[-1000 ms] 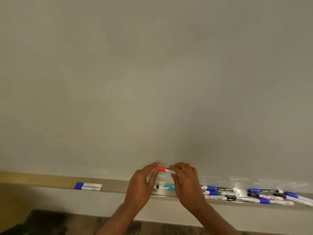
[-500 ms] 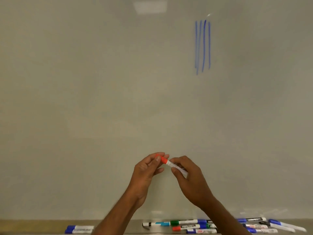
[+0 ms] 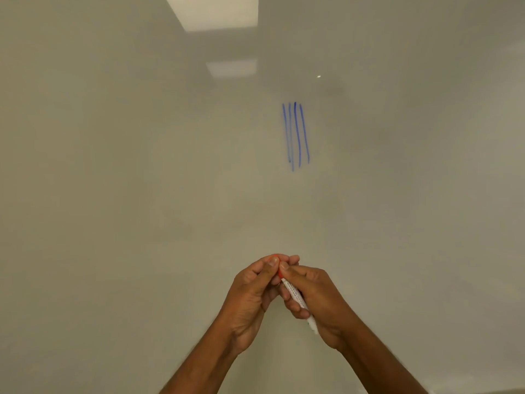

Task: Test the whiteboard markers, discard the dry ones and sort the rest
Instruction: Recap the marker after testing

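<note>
Filling view: whiteboard (image 3: 113, 194), blue strokes (image 3: 295, 135), ceiling-light reflections (image 3: 216, 12).

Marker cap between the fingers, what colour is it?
Orange-red cap, seen in the head view.

marker (image 3: 298, 301) between hands — lines (image 3: 295, 136) above, on whiteboard (image 3: 113, 166)

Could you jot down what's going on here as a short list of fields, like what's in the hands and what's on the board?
Surface: whiteboard, filling the view
Marks on board: four blue lines, roughly upright, side by side
Left hand: fingers closed round the red cap of a marker
Right hand: gripping the marker by its white barrel
Cap state: on the marker, not yet pulled off
Red marks on board: none visible
Reflections: ceiling lights near the top
</note>
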